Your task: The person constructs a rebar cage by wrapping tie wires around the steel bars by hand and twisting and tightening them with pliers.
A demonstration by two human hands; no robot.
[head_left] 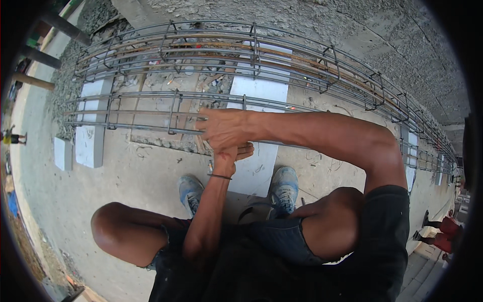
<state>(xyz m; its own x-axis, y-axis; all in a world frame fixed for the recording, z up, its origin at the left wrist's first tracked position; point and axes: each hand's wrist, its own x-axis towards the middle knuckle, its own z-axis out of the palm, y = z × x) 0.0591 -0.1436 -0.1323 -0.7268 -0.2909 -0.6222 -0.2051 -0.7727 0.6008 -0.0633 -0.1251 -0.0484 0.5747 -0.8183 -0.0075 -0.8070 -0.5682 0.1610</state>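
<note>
Steel bars form the near cage (174, 111), at the fingertips of the right hand (225, 128); those fingers sit slightly apart, and whether they pinch anything I cannot tell. Just below, the left hand (227, 157) has its fingers close together, pointing right. Beyond all the fingers stretches the far cage (255, 50).

A head-worn fisheye camera is looking steeply down from above and behind the fingers (245, 151), sitting near them and facing the ground (136, 176) around them.
</note>
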